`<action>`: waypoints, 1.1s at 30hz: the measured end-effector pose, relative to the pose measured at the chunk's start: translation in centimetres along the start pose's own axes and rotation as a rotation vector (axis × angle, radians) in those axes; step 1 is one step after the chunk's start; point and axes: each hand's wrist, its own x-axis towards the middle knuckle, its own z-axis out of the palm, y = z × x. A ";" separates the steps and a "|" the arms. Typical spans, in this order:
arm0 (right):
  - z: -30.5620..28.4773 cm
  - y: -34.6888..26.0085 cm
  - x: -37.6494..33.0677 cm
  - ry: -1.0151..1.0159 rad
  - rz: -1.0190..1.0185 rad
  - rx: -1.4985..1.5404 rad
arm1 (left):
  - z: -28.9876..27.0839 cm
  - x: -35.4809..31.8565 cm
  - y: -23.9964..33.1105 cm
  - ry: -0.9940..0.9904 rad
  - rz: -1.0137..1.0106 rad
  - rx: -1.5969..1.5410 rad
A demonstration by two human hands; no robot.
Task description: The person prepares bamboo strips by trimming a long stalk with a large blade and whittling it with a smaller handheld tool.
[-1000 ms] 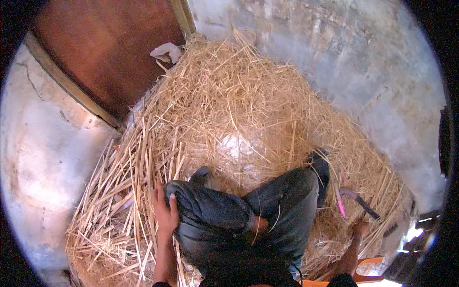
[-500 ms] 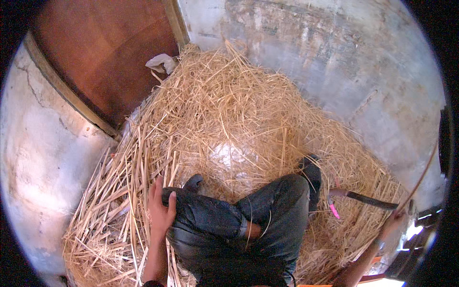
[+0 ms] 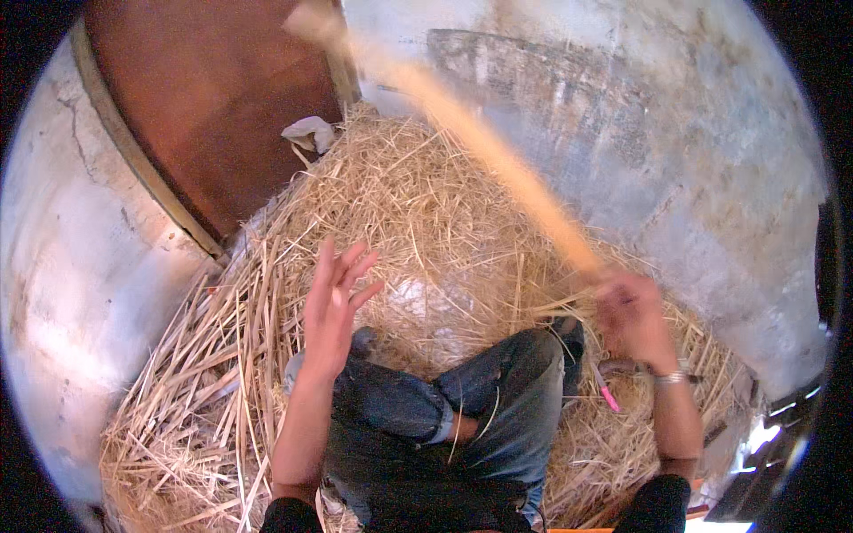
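Observation:
My left hand (image 3: 331, 306) is raised above my left knee, with its fingers apart and nothing in it. On the right, my right hand (image 3: 633, 320) is closed around the lower end of a long straw-coloured strip (image 3: 502, 160), probably a dried stalk. Motion smears the strip, which slants up and left across the heap of straw (image 3: 418, 195) and the wall. A curved tool (image 3: 622, 365), mostly hidden by my right hand and wrist, lies on the straw. Beside it is a slim thing with a bright pink end (image 3: 609, 399).
My crossed legs in jeans (image 3: 515, 391) rest amid the straw. A reddish-brown panel (image 3: 213, 107) stands at the far left, with a pale crumpled bag (image 3: 309, 134) near its lower corner. Stained plaster walls (image 3: 711, 160) curve around. Loose stalks (image 3: 191, 400) are piled on the left.
My left hand has lifted off my knee and opened. My right hand has swung in from the far right, bringing the long strip across the view.

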 end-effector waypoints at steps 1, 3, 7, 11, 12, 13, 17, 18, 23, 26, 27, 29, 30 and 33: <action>2.6 0.5 0.9 -0.106 -0.188 -0.046 | 0.7 1.1 -0.1 0.011 0.007 -0.211; 5.5 0.7 2.4 -0.222 -0.341 -0.168 | 2.3 3.1 0.9 0.031 0.036 -0.256; 9.1 -0.8 4.2 -0.299 -0.433 -0.309 | 2.0 4.6 4.4 0.117 0.036 -0.191; 9.0 2.3 5.7 0.019 -0.577 -0.316 | -0.1 5.3 6.8 0.342 0.218 -0.089; 8.5 3.2 5.6 0.121 -0.481 -0.316 | -1.5 5.6 7.8 0.389 0.307 -0.046; 7.5 4.4 5.4 0.224 -0.383 -0.321 | -3.1 5.9 8.7 0.434 0.395 -0.008; 2.6 18.3 4.6 0.608 -0.024 -0.438 | -7.1 6.2 13.4 0.548 0.543 0.200; 1.2 24.7 3.4 0.658 0.155 -0.523 | -7.3 6.6 13.7 0.570 0.594 0.259; -5.3 46.0 -7.3 0.270 0.609 -1.063 | -7.4 9.2 12.6 0.543 0.569 0.360; -1.9 48.4 -9.6 0.259 0.727 -0.901 | -6.3 10.4 10.9 0.325 0.413 0.503; -1.3 48.9 -10.7 0.265 0.772 -0.853 | -6.1 11.2 9.3 0.222 0.366 0.492; -0.7 49.7 -11.4 0.268 0.868 -0.866 | -4.3 12.5 7.1 0.145 0.386 0.470; -1.0 49.8 -11.8 0.274 0.906 -0.876 | -3.4 13.3 6.9 0.144 0.387 0.462; -0.8 48.2 -11.8 0.302 1.141 -0.905 | -1.2 15.6 6.8 0.045 0.354 0.493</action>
